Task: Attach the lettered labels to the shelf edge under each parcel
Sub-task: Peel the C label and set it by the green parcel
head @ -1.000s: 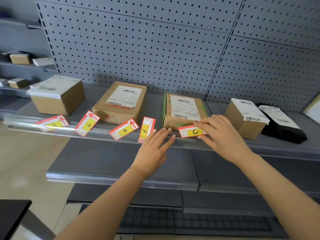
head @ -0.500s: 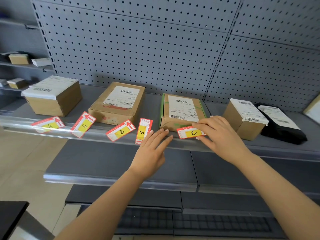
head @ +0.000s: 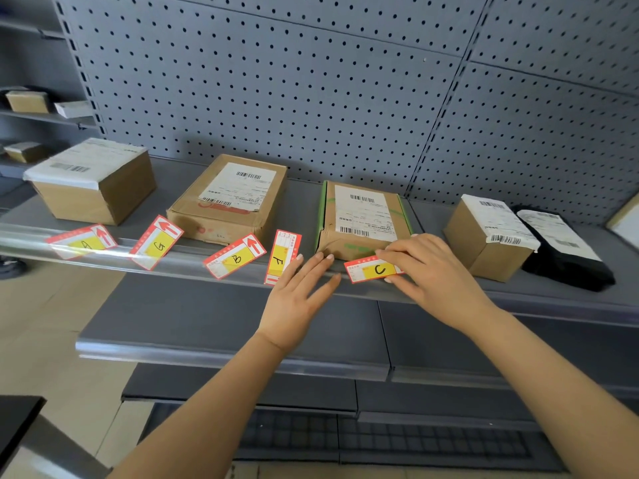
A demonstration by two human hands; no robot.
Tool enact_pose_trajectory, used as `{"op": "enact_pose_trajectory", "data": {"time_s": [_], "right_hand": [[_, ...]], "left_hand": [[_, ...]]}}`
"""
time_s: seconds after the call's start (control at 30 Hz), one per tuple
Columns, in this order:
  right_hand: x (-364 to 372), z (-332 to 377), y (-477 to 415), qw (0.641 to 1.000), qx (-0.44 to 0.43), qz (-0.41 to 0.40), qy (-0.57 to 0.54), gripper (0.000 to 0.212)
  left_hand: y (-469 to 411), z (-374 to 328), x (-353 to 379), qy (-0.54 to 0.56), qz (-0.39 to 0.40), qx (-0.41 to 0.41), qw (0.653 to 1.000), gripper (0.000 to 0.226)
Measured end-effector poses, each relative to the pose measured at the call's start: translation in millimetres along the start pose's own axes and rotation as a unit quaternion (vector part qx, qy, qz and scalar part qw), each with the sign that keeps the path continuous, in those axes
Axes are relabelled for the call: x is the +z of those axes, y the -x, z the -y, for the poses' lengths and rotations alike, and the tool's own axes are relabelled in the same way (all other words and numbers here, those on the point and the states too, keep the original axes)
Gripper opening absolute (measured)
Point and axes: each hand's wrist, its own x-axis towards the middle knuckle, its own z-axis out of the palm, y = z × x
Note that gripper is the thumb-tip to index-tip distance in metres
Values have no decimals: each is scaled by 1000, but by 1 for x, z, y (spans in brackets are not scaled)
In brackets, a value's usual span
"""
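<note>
Red-and-yellow labels lie along the front of the grey shelf: label A (head: 83, 240), label G (head: 157, 243), label B (head: 235, 256) and label F (head: 281, 256). My right hand (head: 432, 271) pinches label C (head: 373, 269) at the shelf edge (head: 193, 267), just in front of the green-taped parcel (head: 361, 219). My left hand (head: 297, 299) is flat with straight fingers, its fingertips resting on the shelf edge between F and C. Left of it stand a flat brown parcel (head: 231, 198) and a taller brown box (head: 91, 183).
A small brown box (head: 487, 233) and a black bagged parcel (head: 560, 247) sit at the right. A pegboard wall (head: 311, 91) backs the shelf. A lower shelf (head: 224, 326) juts out beneath. More boxes sit on shelves at far left (head: 27, 102).
The view shifted slightly. My right hand has kept label C at the shelf edge, and my left hand stays flat beside it. The other labels have not moved.
</note>
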Motion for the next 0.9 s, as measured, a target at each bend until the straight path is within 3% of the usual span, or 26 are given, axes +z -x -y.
{"op": "enact_pose_trajectory", "data": {"time_s": [0.3, 0.9], "right_hand": [[-2, -7, -5, 1000, -2, 8, -4, 39], [1, -5, -6, 999, -31, 26, 3, 36]], "left_hand": [[-2, -6, -2, 44, -42, -33, 998, 28], [-1, -7, 5, 48, -85, -21, 995, 20]]}}
